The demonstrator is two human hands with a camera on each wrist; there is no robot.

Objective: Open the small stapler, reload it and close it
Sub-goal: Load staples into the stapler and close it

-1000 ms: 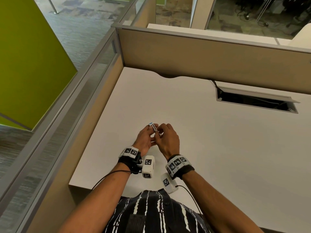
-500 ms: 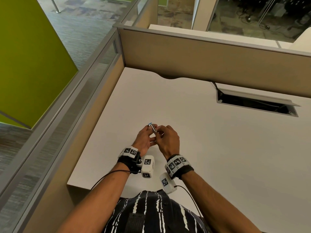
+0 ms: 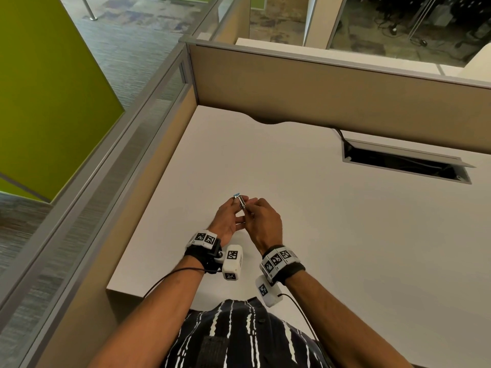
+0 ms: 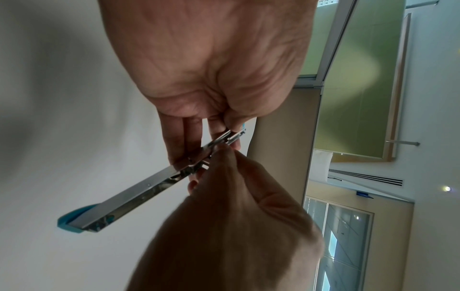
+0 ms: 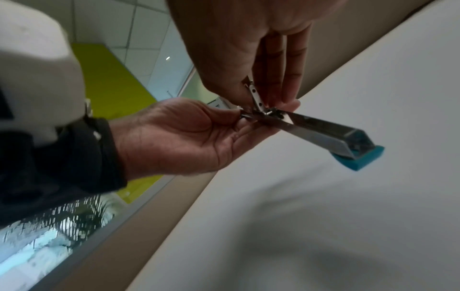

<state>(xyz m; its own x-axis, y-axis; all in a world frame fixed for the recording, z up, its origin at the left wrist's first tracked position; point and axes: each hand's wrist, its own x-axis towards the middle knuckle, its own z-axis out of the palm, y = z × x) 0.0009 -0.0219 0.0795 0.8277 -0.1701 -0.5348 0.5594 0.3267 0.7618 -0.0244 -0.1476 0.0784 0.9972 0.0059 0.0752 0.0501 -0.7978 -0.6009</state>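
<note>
The small stapler (image 3: 240, 201) is metal with a blue end and is held in the air above the white desk (image 3: 345, 235). It is hinged open: a long steel channel (image 5: 321, 129) runs to the blue tip (image 5: 358, 158), and a thin perforated arm (image 5: 255, 95) stands up from the hinge. My left hand (image 3: 235, 208) grips the stapler at the hinge between thumb and fingers (image 5: 224, 126). My right hand (image 3: 253, 209) pinches the thin arm from above with its fingertips (image 5: 286, 98). In the left wrist view the channel (image 4: 139, 192) slants down to the blue end (image 4: 71, 222). I see no staples.
Tan partitions (image 3: 318, 102) wall the desk at the back and on the left. A dark cable cut-out (image 3: 403, 163) opens at the back right. The desk's near-left corner (image 3: 109, 289) lies close to my body.
</note>
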